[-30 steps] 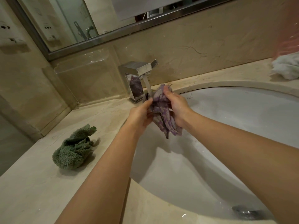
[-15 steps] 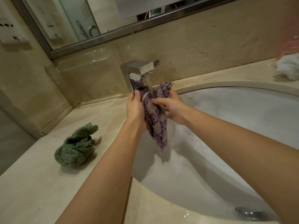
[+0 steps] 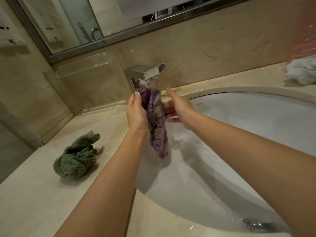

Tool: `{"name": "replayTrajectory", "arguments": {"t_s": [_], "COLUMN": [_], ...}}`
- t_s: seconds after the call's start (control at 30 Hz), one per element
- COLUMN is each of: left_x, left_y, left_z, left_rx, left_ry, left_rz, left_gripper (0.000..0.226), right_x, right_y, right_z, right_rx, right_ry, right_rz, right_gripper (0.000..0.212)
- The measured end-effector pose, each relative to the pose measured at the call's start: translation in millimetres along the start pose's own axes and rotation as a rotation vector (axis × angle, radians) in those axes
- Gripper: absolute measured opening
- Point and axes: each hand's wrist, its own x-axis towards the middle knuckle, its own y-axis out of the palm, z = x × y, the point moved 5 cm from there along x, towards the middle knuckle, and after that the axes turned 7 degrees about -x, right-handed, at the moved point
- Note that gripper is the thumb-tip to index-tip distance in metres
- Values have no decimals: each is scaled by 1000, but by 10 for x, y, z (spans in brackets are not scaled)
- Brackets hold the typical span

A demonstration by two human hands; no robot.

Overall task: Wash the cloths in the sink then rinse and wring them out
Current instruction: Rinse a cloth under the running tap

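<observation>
Right hand has let go since half second ago, fingers now straight, fingertips brushing purple cloth. Left hand alone grips cloth top, under chrome faucet stream, above white sink. Cloth wet, patterned, hanging long. Fluffy green cloth bunched on marble counter.

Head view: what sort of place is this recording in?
Most likely a bathroom vanity: an oval white sink set in a marble counter, a chrome faucet running, and a framed mirror above.
</observation>
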Motion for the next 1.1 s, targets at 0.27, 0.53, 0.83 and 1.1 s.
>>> {"name": "replayTrajectory", "arguments": {"t_s": [0.27, 0.53, 0.83, 1.1], "left_x": [19, 68, -247, -114], "left_y": [-55, -292, -54, -170], "left_z": [-23, -169, 392, 326], "left_rx": [147, 309, 1326, 1341], "left_ry": [106, 202, -402, -281], "left_rz": [-51, -276, 405, 450], "left_gripper": [29, 30, 107, 33], "right_x": [-48, 99, 162, 190], "right_y": [116, -52, -293, -419], "right_z": [55, -11, -44, -20], "right_rx": [110, 332, 898, 979], "right_ry": [-127, -75, 51, 64], "right_rz": [159, -15, 11, -37], "right_gripper": [34, 37, 15, 21]}}
